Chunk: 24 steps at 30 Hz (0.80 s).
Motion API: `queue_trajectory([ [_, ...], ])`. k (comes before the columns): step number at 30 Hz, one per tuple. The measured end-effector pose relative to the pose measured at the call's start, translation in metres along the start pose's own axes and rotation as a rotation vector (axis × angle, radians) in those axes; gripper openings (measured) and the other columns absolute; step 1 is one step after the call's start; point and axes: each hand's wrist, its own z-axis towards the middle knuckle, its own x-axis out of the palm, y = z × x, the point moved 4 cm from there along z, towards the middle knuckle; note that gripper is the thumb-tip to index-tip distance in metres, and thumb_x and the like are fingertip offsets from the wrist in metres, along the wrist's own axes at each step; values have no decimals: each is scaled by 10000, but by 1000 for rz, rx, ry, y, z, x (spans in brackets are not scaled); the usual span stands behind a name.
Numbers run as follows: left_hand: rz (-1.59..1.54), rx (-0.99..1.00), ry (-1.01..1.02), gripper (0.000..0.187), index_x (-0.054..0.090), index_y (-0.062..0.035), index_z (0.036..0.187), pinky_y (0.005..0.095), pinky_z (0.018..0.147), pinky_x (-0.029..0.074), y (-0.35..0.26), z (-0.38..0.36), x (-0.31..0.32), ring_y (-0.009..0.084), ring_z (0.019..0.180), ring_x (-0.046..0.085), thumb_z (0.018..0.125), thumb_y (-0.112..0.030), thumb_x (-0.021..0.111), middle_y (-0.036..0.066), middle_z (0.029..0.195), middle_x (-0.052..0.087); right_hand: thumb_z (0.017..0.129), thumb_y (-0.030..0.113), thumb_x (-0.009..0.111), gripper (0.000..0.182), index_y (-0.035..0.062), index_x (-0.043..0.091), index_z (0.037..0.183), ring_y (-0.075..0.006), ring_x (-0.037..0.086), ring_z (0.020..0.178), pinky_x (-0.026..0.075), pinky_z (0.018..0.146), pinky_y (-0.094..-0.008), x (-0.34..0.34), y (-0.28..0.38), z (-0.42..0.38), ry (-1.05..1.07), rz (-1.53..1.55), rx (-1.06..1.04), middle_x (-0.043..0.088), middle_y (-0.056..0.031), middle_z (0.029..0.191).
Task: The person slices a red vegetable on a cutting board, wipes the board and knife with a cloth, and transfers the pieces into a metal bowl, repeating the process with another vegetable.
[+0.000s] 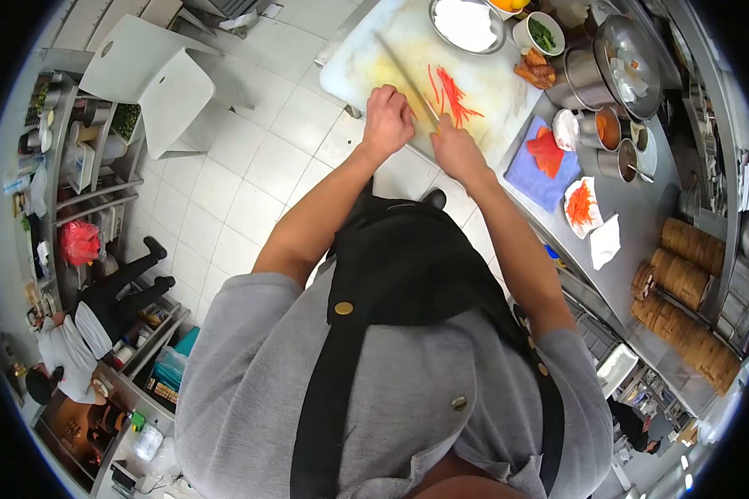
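A long knife lies across the white cutting board, its handle end in my right hand, whose fingers are wrapped round it. My left hand is on the board's near edge, left of the blade, with its fingers curled; whatever is under them is hidden. Thin red strips are spread on the board just right of the knife. A brown piece of food rests at the board's right edge, beside a cup of chopped greens and a metal bowl with white contents.
Right of the board are a blue cloth with a red piece on it, a dish of orange shreds, metal pots and bamboo steamers. A white chair stands left. Another person is at the lower left.
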Motion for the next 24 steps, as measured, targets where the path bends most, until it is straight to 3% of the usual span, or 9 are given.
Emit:
queue_trajectory([
  [2, 4, -19, 5, 154, 595, -8, 809, 442, 776, 430, -2, -2, 1, 354, 884, 495, 661, 34, 611, 154, 930, 531, 893, 163, 579, 294, -28, 400, 1027, -498, 605, 703, 478, 633, -569, 4, -13, -13, -72, 17, 46, 606, -311, 719],
  [5, -37, -21, -12, 149, 594, -7, 815, 440, 793, 430, 0, -2, -2, 351, 891, 496, 674, 39, 606, 155, 925, 532, 911, 172, 526, 268, -34, 412, 1038, -471, 631, 745, 506, 679, -553, 7, -1, -26, 4, -22, 16, 618, -314, 764],
  [17, -40, -39, -51, 121, 598, -2, 793, 435, 800, 441, 0, -4, 0, 355, 901, 507, 679, 39, 600, 158, 929, 546, 910, 179, 545, 293, -34, 405, 1055, -489, 626, 779, 510, 704, -551, 13, 2, -27, 39, -48, 22, 615, -328, 789],
  [24, 4, -61, 52, 154, 603, -9, 813, 432, 796, 446, -2, 1, 0, 356, 887, 525, 671, 40, 635, 158, 901, 562, 909, 191, 562, 313, -32, 417, 1074, -489, 607, 787, 473, 705, -555, 11, 4, 24, -57, 95, -59, 609, -325, 789],
])
